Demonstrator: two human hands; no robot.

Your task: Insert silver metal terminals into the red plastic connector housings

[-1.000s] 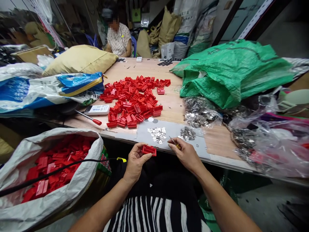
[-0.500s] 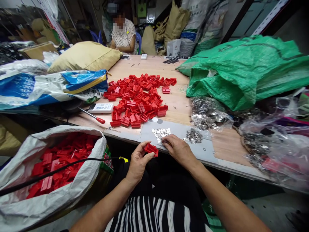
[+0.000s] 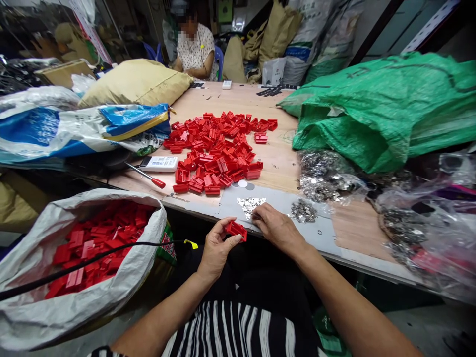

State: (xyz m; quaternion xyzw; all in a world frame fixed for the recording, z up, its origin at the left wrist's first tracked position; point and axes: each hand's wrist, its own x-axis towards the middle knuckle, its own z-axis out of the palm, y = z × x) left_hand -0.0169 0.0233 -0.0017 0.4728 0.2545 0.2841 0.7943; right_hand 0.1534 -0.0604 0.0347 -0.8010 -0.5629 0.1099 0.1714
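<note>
A long wooden work table (image 3: 275, 148) stretches away from the person, hemmed in by sacks. A green woven sack (image 3: 379, 114) slumps along its right side, while a tan sack (image 3: 136, 82) and a blue-and-white woven sack (image 3: 82, 131) lie along its left. A seated co-worker (image 3: 195, 52) in a patterned blouse is at the far end. At near left, a white woven sack (image 3: 74, 322) gapes open, full of matt red plastic pieces, with a black cable (image 3: 92, 263) lying across it. More of these angular pieces form a wide heap (image 3: 211, 153) on the table. Clear plastic bags (image 3: 334, 181) of silver metal clips crowd the right, and a small clip pile (image 3: 303, 210) sits on a grey card sheet (image 3: 312, 233) at the near edge.

Both bare forearms reach forward over a striped top (image 3: 230, 327). The left hand (image 3: 217, 253) is raised, its fingers curled around a red plastic piece (image 3: 236, 230), which sits just above the table edge. The right hand (image 3: 277, 228) lies palm down, fingers together, its fingertips (image 3: 256, 214) at a glittery, hard-to-make-out patch (image 3: 251, 206) on the card. Whether they pinch anything is hidden.
</note>
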